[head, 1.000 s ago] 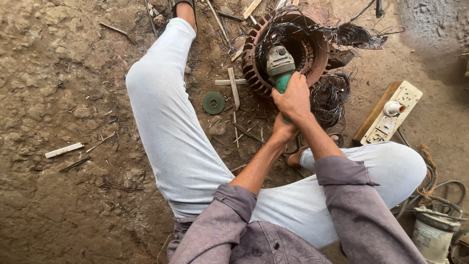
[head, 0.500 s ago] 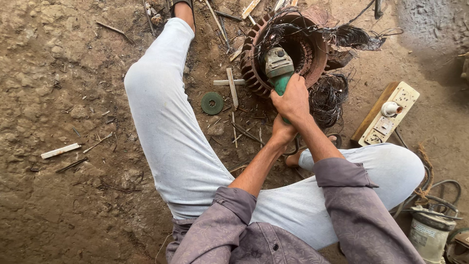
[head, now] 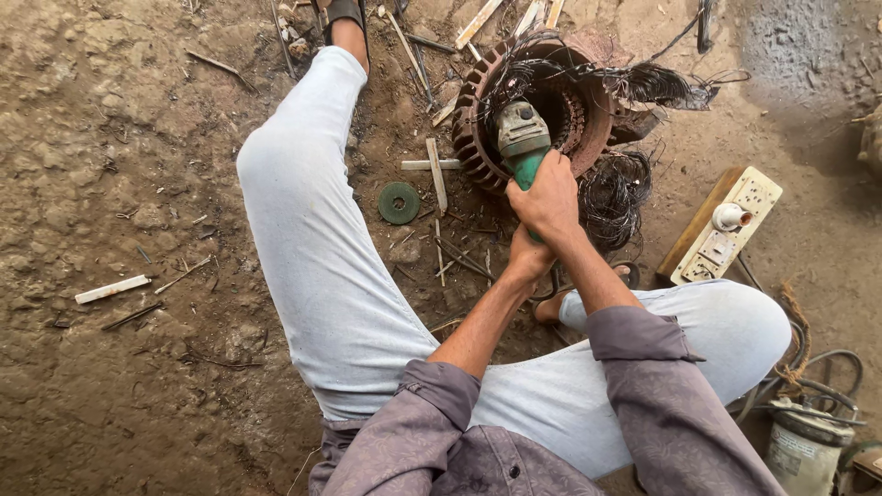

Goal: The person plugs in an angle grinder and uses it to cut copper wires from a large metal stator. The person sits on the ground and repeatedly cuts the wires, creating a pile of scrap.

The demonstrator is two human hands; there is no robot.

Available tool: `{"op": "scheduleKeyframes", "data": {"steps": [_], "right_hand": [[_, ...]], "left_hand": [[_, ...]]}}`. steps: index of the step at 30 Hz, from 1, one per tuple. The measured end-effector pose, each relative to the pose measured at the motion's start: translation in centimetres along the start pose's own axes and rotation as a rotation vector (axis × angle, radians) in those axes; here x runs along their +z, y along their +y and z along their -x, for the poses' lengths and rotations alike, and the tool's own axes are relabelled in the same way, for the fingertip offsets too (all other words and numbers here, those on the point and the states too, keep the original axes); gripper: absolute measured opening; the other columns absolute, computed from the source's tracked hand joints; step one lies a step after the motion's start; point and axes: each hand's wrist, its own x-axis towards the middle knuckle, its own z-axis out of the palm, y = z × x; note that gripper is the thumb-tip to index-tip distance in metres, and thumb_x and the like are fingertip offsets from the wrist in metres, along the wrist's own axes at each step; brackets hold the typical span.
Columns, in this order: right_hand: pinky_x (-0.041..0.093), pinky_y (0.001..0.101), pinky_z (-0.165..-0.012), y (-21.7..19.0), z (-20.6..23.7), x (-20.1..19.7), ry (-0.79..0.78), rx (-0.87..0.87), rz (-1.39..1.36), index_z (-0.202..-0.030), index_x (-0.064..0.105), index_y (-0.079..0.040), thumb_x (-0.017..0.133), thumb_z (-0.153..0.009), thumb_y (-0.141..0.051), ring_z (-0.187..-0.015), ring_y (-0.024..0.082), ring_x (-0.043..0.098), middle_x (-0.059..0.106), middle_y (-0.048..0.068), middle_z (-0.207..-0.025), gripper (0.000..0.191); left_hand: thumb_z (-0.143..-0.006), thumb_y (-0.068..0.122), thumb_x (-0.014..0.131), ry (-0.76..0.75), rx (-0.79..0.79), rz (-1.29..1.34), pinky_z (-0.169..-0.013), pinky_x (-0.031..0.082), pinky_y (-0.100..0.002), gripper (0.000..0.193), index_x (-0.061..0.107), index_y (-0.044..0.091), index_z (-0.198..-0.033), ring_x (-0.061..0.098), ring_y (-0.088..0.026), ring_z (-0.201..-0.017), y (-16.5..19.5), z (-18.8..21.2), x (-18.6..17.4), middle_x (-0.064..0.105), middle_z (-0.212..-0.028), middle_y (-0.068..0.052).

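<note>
The right hand (head: 549, 197) is wrapped tight around the green body of an angle grinder (head: 524, 142), fingers curled all the way shut; the left hand (head: 526, 257) sits just under it at 6 o'clock, closed on the back end of the same tool, though its fingers are mostly hidden. The grinder's grey head pokes down into a rusty round motor stator (head: 537, 106), which lies on the dirt at 12 o'clock from the hands; dark loose wire (head: 611, 197) spills out of it at 3 o'clock.

A cream power board on a wooden block (head: 726, 225) lies at 3 o'clock, long and flat, with a white plug stuck in it; a dull tin can (head: 807, 445) with a pale label stands at 5 o'clock; a green grinding disc (head: 399, 203) lies flat at 9 o'clock.

Since a moment ago the hands and grinder have stayed in the same spot.
</note>
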Motion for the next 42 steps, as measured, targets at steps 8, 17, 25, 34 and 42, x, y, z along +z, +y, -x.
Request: {"op": "scheduleKeyframes", "data": {"steps": [8,17,25,34,42], "right_hand": [[0.054,0.0513,-0.086,-0.03,-0.2,0.03,-0.034,0.017,0.016,-0.12,0.047,0.011,0.075,-0.083,-0.032,-0.102,0.043,0.064,0.055,0.03,-0.117,0.063],[0.054,0.0514,-0.088,0.39,-0.4,0.57,-0.028,0.007,0.025,-0.119,0.048,0.012,0.074,-0.084,-0.031,-0.104,0.043,0.064,0.055,0.03,-0.117,0.062],[0.052,0.0522,-0.091,0.41,-0.59,0.58,-0.032,0.02,0.043,-0.119,0.048,0.013,0.075,-0.083,-0.032,-0.106,0.044,0.063,0.056,0.031,-0.119,0.063],[0.052,0.0519,-0.093,0.52,-0.69,0.73,-0.021,0.016,0.041,-0.119,0.049,0.013,0.076,-0.083,-0.033,-0.108,0.045,0.062,0.056,0.031,-0.119,0.065],[0.053,0.0525,-0.091,0.5,-0.92,0.55,-0.078,0.042,0.044,-0.12,0.048,0.012,0.074,-0.083,-0.031,-0.106,0.041,0.062,0.054,0.029,-0.119,0.063]], "left_hand": [[-0.081,0.01,0.077,0.003,-0.054,-0.046,-0.066,0.053,-0.034,0.056,0.051,-0.004,-0.128,0.062,-0.014,-0.084,0.27,-0.14,-0.01,0.063,-0.102,-0.008],[-0.082,0.012,0.077,0.025,-0.064,-0.104,-0.072,0.057,-0.032,0.06,0.048,-0.001,-0.132,0.064,-0.012,-0.091,0.13,-0.08,-0.01,0.063,-0.11,-0.009],[-0.082,0.012,0.077,0.018,-0.059,-0.07,-0.07,0.055,-0.036,0.059,0.049,-0.003,-0.132,0.064,-0.015,-0.09,0.24,-0.02,-0.05,0.063,-0.109,-0.01],[-0.082,0.014,0.077,0.025,-0.068,-0.086,-0.07,0.054,-0.034,0.055,0.052,0.0,-0.129,0.063,-0.013,-0.089,0.49,-0.12,0.1,0.064,-0.109,-0.009],[-0.082,0.012,0.076,0.034,-0.074,-0.086,-0.071,0.056,-0.033,0.057,0.048,-0.001,-0.131,0.063,-0.013,-0.089,0.87,0.05,0.19,0.063,-0.108,-0.008]]}}
